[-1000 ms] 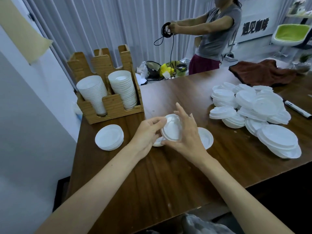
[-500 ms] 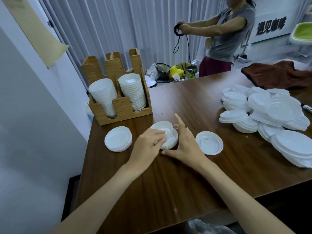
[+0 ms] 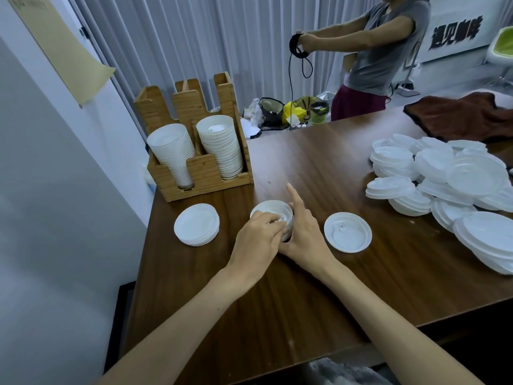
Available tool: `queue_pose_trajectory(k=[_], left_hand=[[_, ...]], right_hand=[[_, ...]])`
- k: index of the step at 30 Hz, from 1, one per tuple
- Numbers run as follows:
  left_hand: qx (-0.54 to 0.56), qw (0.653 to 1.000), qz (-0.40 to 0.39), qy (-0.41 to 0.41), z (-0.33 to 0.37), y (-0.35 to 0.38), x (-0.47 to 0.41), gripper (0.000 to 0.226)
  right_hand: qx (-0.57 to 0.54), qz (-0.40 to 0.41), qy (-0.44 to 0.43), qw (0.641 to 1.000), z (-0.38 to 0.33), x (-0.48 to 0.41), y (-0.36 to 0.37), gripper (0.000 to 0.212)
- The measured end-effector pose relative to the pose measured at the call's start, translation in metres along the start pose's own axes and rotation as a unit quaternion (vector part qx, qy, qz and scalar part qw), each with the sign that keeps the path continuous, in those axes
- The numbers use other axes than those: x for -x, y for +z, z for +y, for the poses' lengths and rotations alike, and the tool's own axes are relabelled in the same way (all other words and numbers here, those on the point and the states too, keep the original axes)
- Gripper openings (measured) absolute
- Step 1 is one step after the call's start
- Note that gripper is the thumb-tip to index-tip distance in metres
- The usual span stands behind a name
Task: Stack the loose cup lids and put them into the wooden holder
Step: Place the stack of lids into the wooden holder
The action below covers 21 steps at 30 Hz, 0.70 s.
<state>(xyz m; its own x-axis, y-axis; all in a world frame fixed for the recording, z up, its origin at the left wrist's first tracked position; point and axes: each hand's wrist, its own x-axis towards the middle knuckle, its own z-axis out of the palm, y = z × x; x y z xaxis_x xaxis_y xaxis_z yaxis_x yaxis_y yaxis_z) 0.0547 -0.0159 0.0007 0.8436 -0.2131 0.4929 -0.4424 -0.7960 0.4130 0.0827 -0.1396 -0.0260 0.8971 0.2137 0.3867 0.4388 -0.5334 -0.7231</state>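
Your left hand (image 3: 258, 237) hides the near half of the stack of lids (image 3: 273, 208) on the desk (image 3: 305, 301), fingers (image 3: 273, 221) curled over its top. Your right hand (image 3: 305, 237) touches its right side, forefinger straight; whether it grips is unclear.

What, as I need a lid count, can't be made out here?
- Stack: head view; left hand and right hand cover it, so the count is unreadable.
- Pile: head view; cut off by the right edge.
- Holder: head view; its front wall hides its contents' lower ends.
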Motion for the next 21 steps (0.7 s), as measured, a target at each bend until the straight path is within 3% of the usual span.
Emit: queue_pose_trajectory(k=[8,16,21], left_hand=[[0.02,0.999,-0.031,-0.039,0.006,0.003,0.0,0.023],[-0.004,0.996,-0.09,-0.028,0.0,0.001,0.0,0.03],[0.044,0.988,-0.143,-0.039,-0.002,-0.01,-0.007,0.034]], right_hand=[[0.001,-0.001,0.006,1.0,0.0,0.001,0.001,0.105],[0.012,-0.012,-0.001,1.0,-0.004,0.002,-0.002,0.1],[0.126,-0.015,-0.037,0.991,-0.006,0.004,-0.03,0.102]])
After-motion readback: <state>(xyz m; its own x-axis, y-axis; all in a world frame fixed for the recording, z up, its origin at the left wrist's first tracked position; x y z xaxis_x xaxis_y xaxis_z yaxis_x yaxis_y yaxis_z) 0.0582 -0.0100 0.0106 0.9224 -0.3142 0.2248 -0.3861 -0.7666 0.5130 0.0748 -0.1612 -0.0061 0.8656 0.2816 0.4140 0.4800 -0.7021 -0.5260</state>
